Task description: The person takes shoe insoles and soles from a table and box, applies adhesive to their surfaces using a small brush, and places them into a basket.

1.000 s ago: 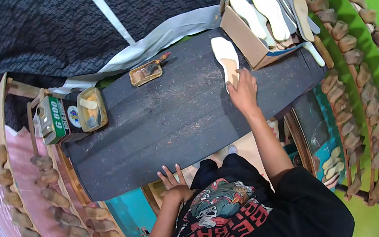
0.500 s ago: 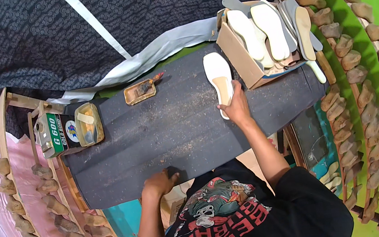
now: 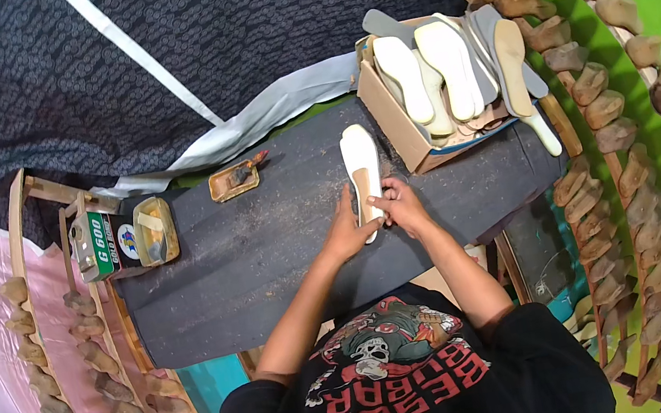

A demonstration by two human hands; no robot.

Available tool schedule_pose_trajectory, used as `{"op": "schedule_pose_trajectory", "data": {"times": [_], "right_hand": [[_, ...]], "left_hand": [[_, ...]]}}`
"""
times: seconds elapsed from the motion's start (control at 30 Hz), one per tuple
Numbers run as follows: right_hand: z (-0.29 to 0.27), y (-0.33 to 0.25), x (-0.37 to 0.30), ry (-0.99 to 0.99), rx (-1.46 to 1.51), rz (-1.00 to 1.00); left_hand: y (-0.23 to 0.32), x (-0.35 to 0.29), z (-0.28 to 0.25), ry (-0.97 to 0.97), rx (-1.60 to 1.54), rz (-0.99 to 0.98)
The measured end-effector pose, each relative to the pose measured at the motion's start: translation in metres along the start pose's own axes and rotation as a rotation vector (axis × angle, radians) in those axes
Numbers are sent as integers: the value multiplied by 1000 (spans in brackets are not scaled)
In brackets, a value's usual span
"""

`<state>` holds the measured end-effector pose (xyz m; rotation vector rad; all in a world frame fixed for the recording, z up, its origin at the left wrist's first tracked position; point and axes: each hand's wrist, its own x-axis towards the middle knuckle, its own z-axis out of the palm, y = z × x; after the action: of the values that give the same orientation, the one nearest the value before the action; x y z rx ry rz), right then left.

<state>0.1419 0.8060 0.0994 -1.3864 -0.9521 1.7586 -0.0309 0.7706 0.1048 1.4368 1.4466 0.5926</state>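
Note:
A white shoe insole [image 3: 358, 150] with a tan patch toward its heel points away from me over the dark work table [image 3: 267, 242]. My left hand [image 3: 343, 226] grips its left edge near the heel. From the other side, my right hand [image 3: 401, 206] is closed on the heel part, thumb lying across the tan patch. Right of the insole stands a cardboard box [image 3: 396, 129] packed with white, grey and tan insoles [image 3: 447, 67]. Whether the held piece is one layer or several I cannot tell.
At the table's left end stand a green and white can [image 3: 99, 243] and a tub [image 3: 155, 232] with a pale scraper. A small tray [image 3: 234, 180] with a brush lies farther back. Racks of wooden shoe lasts [image 3: 641, 200] flank both sides.
My left hand has come up from the table's near edge onto the insole's left side. The insole now stands a little farther from the box, with both hands on it.

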Motion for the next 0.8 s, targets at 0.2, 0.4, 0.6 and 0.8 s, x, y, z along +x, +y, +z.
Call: {"op": "schedule_pose_trajectory", "data": {"times": [0.2, 0.4, 0.6, 0.8], "right_hand": [[-13, 5, -4, 6, 52, -27], [-31, 32, 20, 286, -482, -306], [-27, 8, -2, 321, -833, -349], [0, -20, -38, 335, -1112, -275]], "left_hand": [[7, 15, 16, -24, -402, 181], [-4, 11, 13, 14, -444, 27], [-5, -18, -21, -46, -745, -72], [3, -34, -30, -36, -761, -56]]}}
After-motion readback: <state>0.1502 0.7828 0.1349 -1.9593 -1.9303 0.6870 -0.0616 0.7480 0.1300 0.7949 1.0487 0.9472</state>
